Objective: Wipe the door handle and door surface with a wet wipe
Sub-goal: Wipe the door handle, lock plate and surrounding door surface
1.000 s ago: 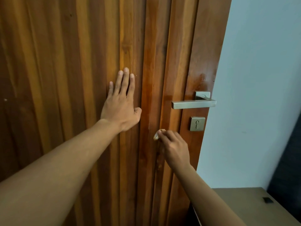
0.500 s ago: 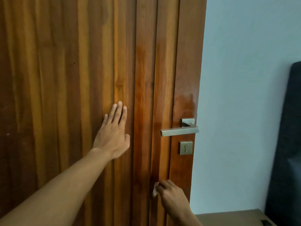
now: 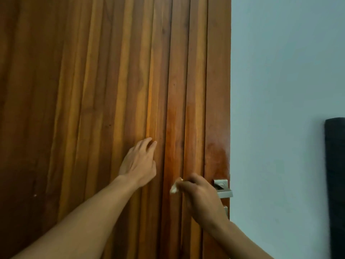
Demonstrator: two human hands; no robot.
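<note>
The right hand (image 3: pixel 202 200), fingers curled round the wet wipe (image 3: pixel 175 187), has swept up beside the door handle (image 3: pixel 223 191) at lower right — wiping of the door (image 3: pixel 93 90) goes on, left hand (image 3: pixel 139 164) bracing with fingers nearly straight.

Left hand (image 3: pixel 139 163) flat on door (image 3: pixel 93 109); right hand (image 3: pixel 200 197) presses wet wipe (image 3: pixel 175 187) beside door handle (image 3: pixel 223 188).

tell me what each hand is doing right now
left hand: open, resting on the door
right hand: holding the wipe against the door
</note>
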